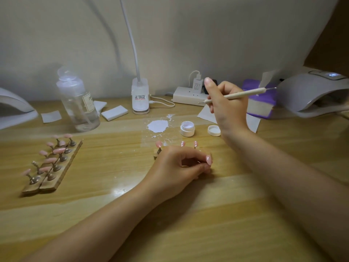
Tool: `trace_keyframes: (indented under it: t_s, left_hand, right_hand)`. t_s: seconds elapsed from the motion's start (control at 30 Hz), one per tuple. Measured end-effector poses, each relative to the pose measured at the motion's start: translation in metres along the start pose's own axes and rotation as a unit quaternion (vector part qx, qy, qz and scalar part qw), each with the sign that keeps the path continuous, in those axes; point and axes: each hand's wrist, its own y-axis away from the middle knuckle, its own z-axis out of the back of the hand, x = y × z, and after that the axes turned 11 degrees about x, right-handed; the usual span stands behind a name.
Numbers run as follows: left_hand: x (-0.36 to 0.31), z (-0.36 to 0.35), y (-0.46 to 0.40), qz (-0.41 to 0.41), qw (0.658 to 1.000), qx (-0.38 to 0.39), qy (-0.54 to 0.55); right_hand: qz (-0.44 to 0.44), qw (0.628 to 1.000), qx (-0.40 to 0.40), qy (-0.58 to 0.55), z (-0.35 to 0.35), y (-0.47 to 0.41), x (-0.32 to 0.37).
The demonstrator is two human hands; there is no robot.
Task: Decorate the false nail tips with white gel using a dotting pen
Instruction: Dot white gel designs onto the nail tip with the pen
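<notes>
On the wooden table (188, 214), a curing lamp (309, 93) sits at the far right and a clear bottle (79, 103) at the far left, with a rack of pink nail tips (51, 163) nearer on that side. Her left hand (177, 167) rests near the middle, fingers curled around a small stand, pinching one pink tip (208, 160) at its end; three more tips (182, 144) poke up just behind her knuckles. Her right hand (226, 106) is raised above the table, fingers closed on the dotting pen (238, 95), which lies nearly level. An open gel pot (187, 128) stands between a white smear (157, 126) and its lid (214, 130). My worry: the right forearm hangs over the pot and the standing tips, so a careless sweep could tip the pot or smudge wet dots.
</notes>
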Motion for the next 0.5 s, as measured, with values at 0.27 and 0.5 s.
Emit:
trace_keyframes:
  t_s: [0.27,0.5]
  left_hand:
    - [0.001,0.002,-0.001,-0.008,1.0,0.014,-0.011]
    - [0.001,0.002,0.0,-0.002,1.0,0.008,-0.003]
  right_hand:
    - [0.002,0.993,0.004,0.12,-0.009,0.002,-0.05]
    - [-0.01,0.982,0.044,0.185,-0.007,0.002,-0.058]
